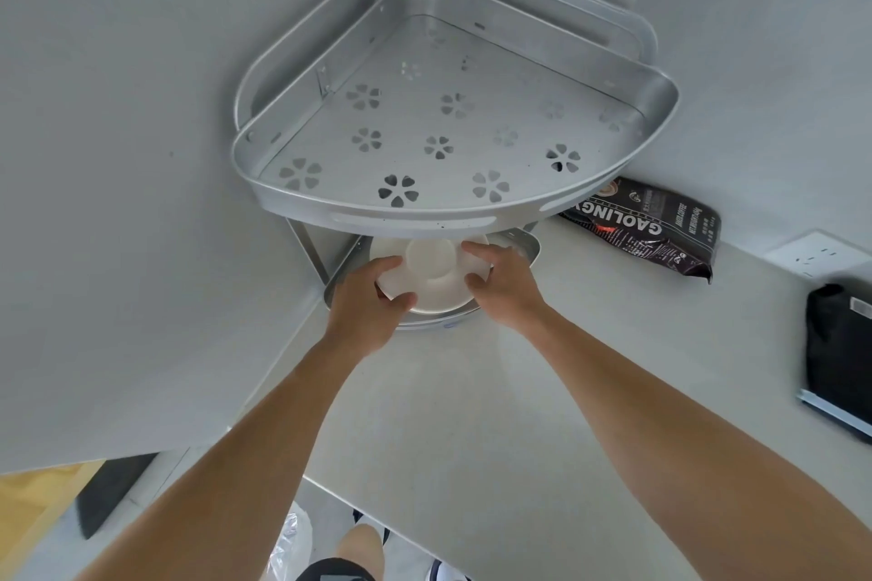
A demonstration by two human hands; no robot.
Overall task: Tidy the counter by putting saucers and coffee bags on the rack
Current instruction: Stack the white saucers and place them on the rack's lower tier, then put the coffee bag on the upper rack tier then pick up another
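Observation:
A silver two-tier corner rack (330, 212) stands in the wall corner; its upper shelf holds nothing. On the lower shelf lies a stack of white saucers (434, 283), upside down with the foot ring showing. My left hand (368, 302) grips the stack's left rim, and my right hand (500, 283) grips its right rim. Part of the stack is hidden under the upper shelf. A black coffee bag (646, 226) lies flat on the counter to the right of the rack, against the wall.
A second black bag (840, 349) sits at the far right edge of the counter on a blue-edged item. A white wall socket (821, 255) is just above it. The grey counter (472, 415) ends in a front edge below my arms.

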